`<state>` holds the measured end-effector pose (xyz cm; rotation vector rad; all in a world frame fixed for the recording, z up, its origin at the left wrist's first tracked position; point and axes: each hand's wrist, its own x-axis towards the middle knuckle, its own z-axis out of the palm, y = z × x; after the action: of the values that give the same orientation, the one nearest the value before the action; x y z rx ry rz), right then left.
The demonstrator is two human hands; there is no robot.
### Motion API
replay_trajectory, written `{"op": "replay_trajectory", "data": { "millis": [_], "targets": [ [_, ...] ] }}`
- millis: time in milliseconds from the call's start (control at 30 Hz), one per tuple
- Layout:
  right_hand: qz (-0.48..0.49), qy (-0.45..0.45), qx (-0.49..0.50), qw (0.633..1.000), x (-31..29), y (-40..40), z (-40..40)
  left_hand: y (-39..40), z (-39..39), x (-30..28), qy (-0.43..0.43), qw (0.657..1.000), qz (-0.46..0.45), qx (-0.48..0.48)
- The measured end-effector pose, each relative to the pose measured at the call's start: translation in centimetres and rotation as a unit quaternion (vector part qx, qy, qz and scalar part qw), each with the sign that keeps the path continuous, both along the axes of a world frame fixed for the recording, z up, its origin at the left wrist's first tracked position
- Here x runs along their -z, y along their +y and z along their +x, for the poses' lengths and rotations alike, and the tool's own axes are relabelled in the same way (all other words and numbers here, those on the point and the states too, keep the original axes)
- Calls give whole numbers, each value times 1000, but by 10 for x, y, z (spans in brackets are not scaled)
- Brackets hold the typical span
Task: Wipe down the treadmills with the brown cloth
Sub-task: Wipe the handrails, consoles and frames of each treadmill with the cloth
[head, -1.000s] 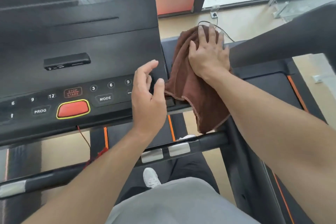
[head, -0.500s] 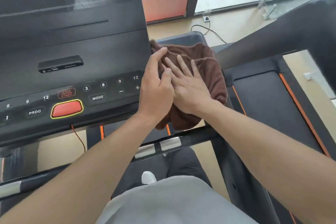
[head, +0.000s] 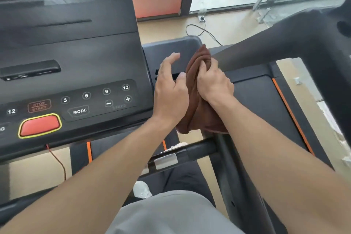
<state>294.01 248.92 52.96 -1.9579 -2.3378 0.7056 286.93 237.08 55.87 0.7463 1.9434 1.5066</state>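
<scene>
Wipe-down in progress at the console's right edge; completion cannot be confirmed.

The bunched brown terry cloth sits centre frame, gripped by the right hand, fingers curled round it, just right of the black treadmill console. The left hand rests against the cloth, fingers loosely spread, holding nothing. Judged remaining: the button panel, the grey handrail and the other machines. Half a second ago the cloth lay spread flat under both hands; it is now gathered into a wad.
</scene>
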Motion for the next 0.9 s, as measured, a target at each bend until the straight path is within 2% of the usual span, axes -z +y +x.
{"op": "replay_trajectory", "data": {
  "millis": [100, 233, 333, 433, 533, 600, 667, 733, 833, 900],
  "targets": [
    [0, 10, -3, 1000, -3, 39, -46, -3, -11, -3, -1, 1000, 11, -8],
    [65, -6, -57, 996, -2, 70, -95, -21, -22, -5, -15, 997, 60, -38],
    [107, -39, -151, 982, 6, 56, -108, -40, -26, -3, -18, 993, 78, -82],
    [132, -23, -278, 951, 13, 13, -105, -56, -19, -7, -22, 989, 94, -115],
    [106, -30, -383, 917, 15, -19, -84, -68, -7, -12, -24, 989, 100, -105],
    [106, -52, -410, 904, 13, -29, -57, -76, 5, -14, -21, 990, 104, -88],
    [115, -79, -397, 907, 13, -33, -24, -85, 19, -14, -24, 992, 105, -70],
    [101, -95, -338, 931, 11, -36, 11, -93, 35, -11, -36, 993, 103, -47],
    [9, -28, -203, 979, 4, -49, 64, -105, 58, -4, -58, 993, 99, -23],
    [-57, 40, -121, 990, 1, -71, 101, -111, 73, 1, -86, 991, 98, -9]
  ]
}}
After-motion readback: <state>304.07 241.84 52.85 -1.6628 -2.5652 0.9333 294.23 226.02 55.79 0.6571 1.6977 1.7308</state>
